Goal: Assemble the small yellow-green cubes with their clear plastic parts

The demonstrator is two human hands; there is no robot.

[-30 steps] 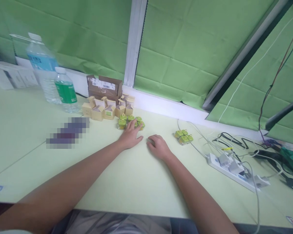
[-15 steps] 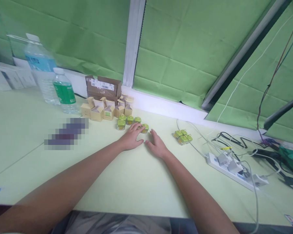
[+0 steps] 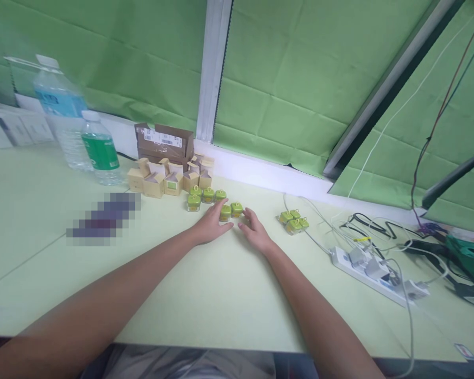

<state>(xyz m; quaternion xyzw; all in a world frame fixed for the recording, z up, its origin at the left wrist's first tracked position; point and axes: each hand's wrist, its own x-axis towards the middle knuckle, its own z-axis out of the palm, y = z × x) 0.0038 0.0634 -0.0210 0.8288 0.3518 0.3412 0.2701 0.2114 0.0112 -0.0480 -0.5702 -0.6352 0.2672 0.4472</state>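
At the middle of the pale worktop [image 3: 221, 295], the left hand [image 3: 210, 227] lies flat and open, fingertips touching a small green block [image 3: 225, 212]. The right hand [image 3: 256, 232], also open and gripping nothing, rests just beside a second green block [image 3: 237, 209]. Behind them stand more green blocks [image 3: 194, 202], then tan boxes [image 3: 169, 179]. Another green cluster [image 3: 294, 221] sits to the right.

We see a flat brown cardboard box [image 3: 165, 141] with a white label, set against the sill. Small tan paper cartons [image 3: 168, 179] stand just in front of it. To its left stand two clear plastic water bottles, the green-labelled one [image 3: 98, 150] nearer it and the blue-labelled one [image 3: 61, 116] farther off. Well to its right, a white power strip [image 3: 373, 269] lies among tangled cables on the pale green counter [image 3: 221, 295].
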